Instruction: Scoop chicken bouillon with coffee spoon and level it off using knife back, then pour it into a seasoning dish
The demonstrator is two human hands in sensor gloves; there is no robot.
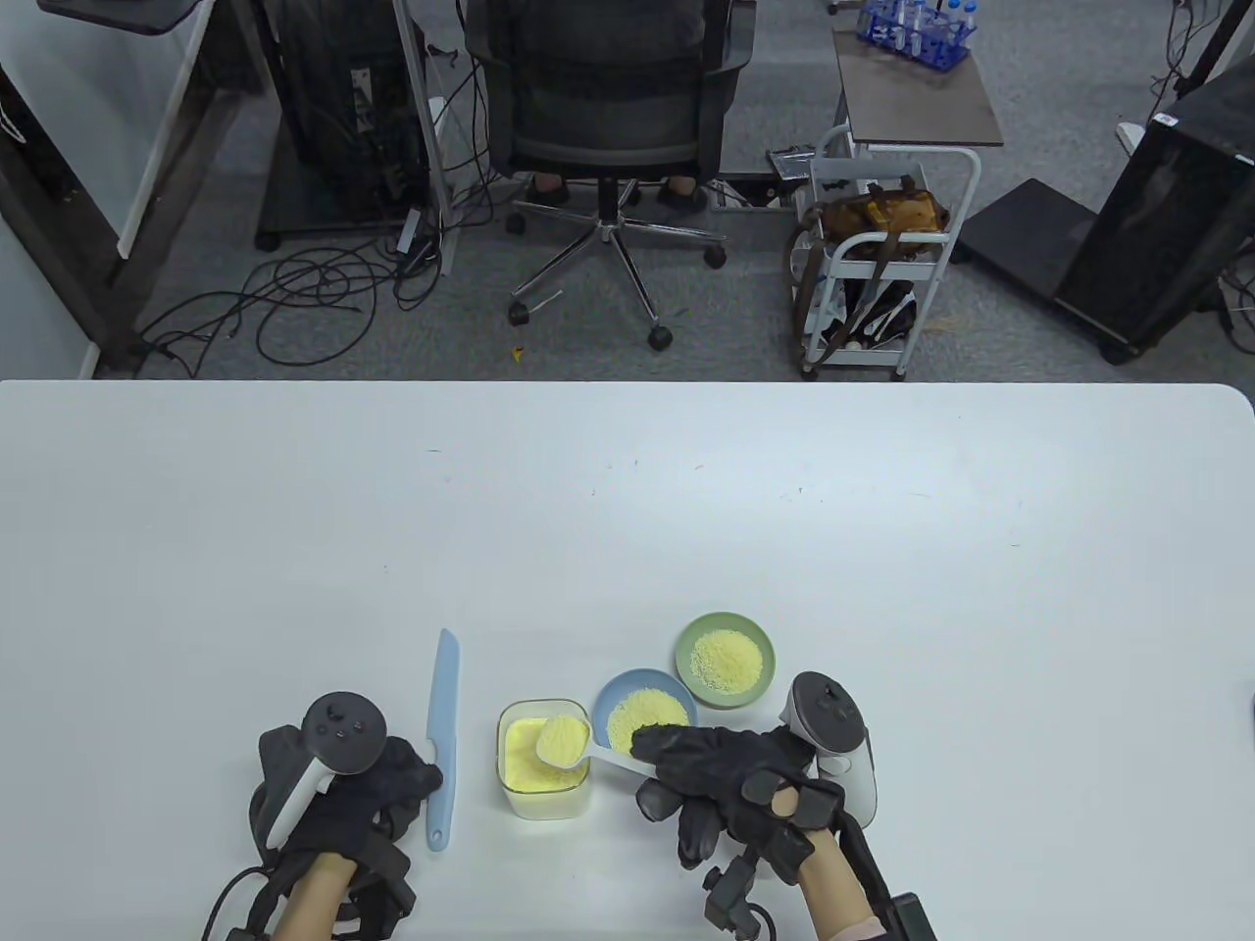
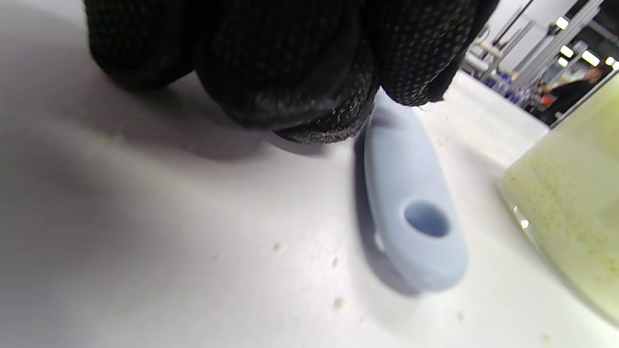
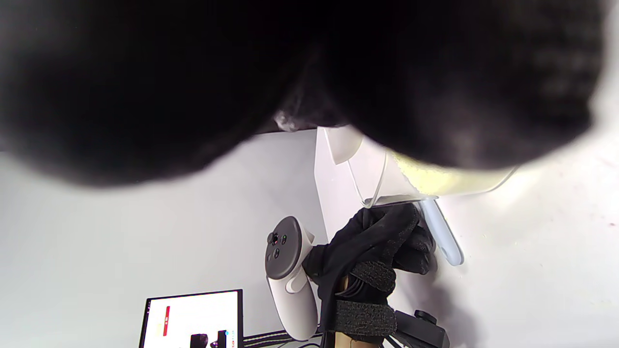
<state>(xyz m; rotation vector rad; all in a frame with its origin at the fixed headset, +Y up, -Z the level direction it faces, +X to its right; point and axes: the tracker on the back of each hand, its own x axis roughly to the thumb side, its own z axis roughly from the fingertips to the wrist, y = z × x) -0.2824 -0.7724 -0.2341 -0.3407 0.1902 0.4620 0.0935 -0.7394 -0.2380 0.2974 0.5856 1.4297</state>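
The right hand [image 1: 730,784] pinches the spoon [image 1: 578,745] by its handle, heaped bowl over the tub [image 1: 542,769] — loose granules spill easily. The left hand [image 1: 368,789] curls onto the knife [image 1: 442,740] handle — light, stiff plastic, flat on the table [image 1: 627,510].

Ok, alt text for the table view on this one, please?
The right hand holds a white spoon heaped with yellow bouillon above a clear container of it. The left hand rests at the handle of a light blue knife lying on the white table. A blue dish and a green dish both hold granules.
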